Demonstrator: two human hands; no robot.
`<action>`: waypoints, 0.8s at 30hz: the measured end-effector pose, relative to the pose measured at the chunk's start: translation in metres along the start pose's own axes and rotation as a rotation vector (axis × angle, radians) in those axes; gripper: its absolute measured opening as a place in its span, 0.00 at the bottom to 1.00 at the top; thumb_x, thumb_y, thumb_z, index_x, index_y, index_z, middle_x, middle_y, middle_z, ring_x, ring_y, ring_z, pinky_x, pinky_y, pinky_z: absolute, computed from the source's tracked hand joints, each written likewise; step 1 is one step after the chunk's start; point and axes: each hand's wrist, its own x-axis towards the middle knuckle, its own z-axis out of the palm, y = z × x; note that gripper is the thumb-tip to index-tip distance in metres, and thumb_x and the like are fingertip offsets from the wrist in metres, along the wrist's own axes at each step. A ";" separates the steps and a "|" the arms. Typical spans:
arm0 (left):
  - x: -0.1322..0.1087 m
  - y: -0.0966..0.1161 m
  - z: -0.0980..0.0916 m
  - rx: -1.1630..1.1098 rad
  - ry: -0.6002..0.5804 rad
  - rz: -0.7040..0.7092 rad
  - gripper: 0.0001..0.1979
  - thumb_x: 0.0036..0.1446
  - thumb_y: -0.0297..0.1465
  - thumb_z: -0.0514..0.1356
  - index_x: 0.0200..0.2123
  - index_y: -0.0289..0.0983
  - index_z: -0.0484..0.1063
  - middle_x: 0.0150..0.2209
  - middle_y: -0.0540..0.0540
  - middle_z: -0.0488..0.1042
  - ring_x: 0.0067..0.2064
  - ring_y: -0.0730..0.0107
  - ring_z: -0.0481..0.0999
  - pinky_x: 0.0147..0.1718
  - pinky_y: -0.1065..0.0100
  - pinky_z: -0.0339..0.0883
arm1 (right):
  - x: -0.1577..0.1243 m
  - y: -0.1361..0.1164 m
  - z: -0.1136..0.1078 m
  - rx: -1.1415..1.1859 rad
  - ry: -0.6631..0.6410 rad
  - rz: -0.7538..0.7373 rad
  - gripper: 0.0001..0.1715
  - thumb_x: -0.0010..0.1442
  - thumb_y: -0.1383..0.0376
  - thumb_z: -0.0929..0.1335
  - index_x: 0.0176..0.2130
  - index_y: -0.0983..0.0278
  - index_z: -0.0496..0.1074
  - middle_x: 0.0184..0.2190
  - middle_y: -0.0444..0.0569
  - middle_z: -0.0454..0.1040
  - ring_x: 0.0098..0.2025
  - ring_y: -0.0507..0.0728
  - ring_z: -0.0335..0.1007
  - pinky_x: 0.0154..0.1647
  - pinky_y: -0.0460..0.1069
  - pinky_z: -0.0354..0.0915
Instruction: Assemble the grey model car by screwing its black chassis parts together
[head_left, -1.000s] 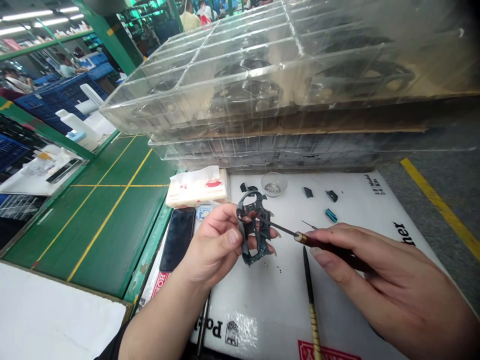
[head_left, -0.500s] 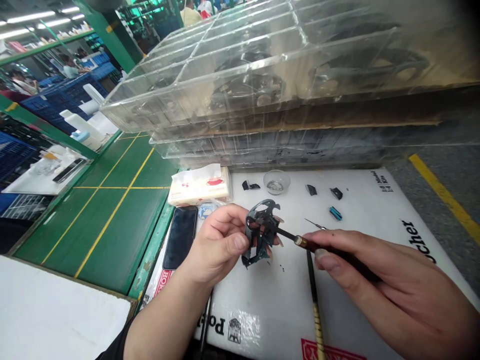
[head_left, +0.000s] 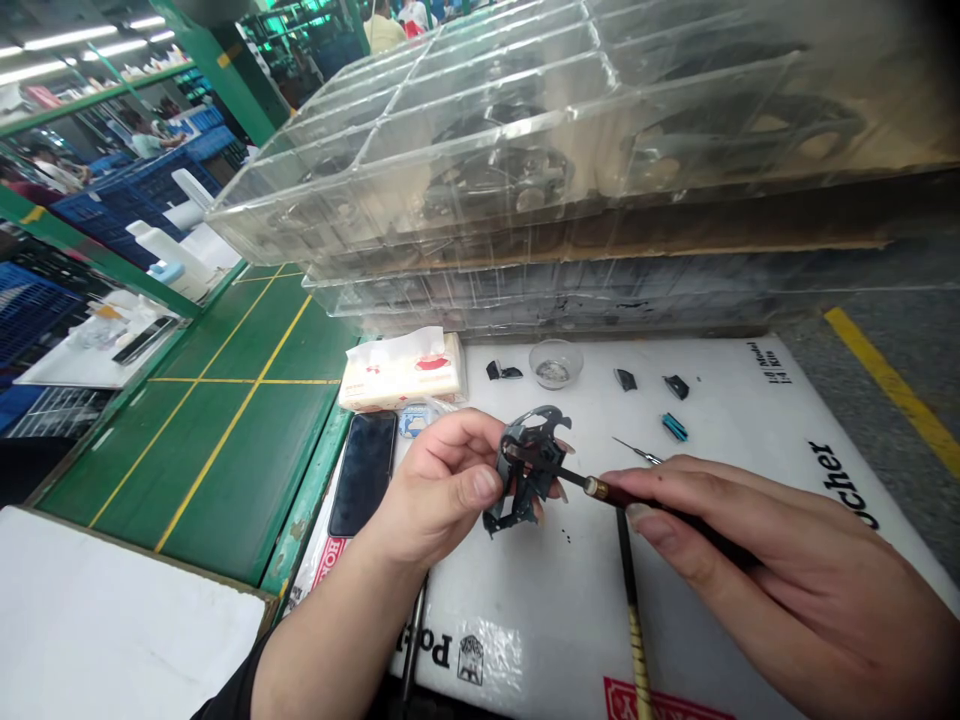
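Note:
Just left of the middle, my left hand [head_left: 450,490] grips a dark grey model part [head_left: 517,510] with a curved, arch-like top and open gaps. Its thumb presses on the near side while other fingertips show behind. From the right, my right hand [head_left: 757,560] pinches a slim file-like tool [head_left: 598,488] with a dark flat blade, a brass ferrule and a dark handle. The blade reaches into the upper part of the model part; its tip is against or inside it, I cannot tell which. Below the tool lies a long black stick with a yellowish wrapped handle [head_left: 636,630].
Beyond my hands are a small clear cup [head_left: 556,366], several dark pieces [head_left: 676,386], a teal piece [head_left: 673,427] and a thin pointed tool [head_left: 636,450]. A tissue pack [head_left: 405,375] and a phone [head_left: 363,475] sit left. Stacked clear trays [head_left: 480,215] border the back.
The tool's blade has shifted slightly left and up on the model part. The part is tilted a little differently in my left hand. Both grips stay the same.

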 end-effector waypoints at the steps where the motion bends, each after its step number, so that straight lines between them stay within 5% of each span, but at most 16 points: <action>1: 0.000 0.000 -0.001 0.019 0.006 0.007 0.16 0.69 0.40 0.82 0.51 0.39 0.85 0.51 0.40 0.94 0.47 0.56 0.96 0.47 0.61 0.90 | -0.001 0.000 0.000 -0.007 0.005 0.003 0.15 0.85 0.61 0.70 0.62 0.45 0.83 0.49 0.37 0.93 0.44 0.53 0.93 0.44 0.44 0.86; 6: 0.003 0.000 -0.002 0.057 0.008 0.023 0.14 0.69 0.39 0.82 0.50 0.39 0.87 0.50 0.41 0.94 0.47 0.57 0.95 0.46 0.62 0.90 | -0.004 0.001 0.002 -0.045 0.024 -0.003 0.16 0.85 0.61 0.70 0.63 0.45 0.84 0.51 0.39 0.94 0.46 0.56 0.94 0.46 0.46 0.88; 12: 0.003 0.003 0.003 0.046 0.035 -0.028 0.23 0.69 0.39 0.82 0.65 0.51 0.90 0.54 0.43 0.94 0.48 0.58 0.96 0.48 0.61 0.90 | -0.002 -0.001 0.002 -0.066 0.050 0.005 0.12 0.83 0.59 0.73 0.61 0.46 0.85 0.51 0.41 0.94 0.45 0.59 0.94 0.42 0.48 0.88; 24: 0.003 -0.002 0.005 0.168 0.100 0.021 0.20 0.68 0.41 0.83 0.60 0.48 0.94 0.55 0.40 0.94 0.47 0.58 0.93 0.47 0.61 0.89 | 0.001 -0.004 0.004 -0.071 0.065 0.019 0.12 0.83 0.61 0.72 0.57 0.50 0.88 0.49 0.42 0.95 0.44 0.59 0.96 0.43 0.48 0.89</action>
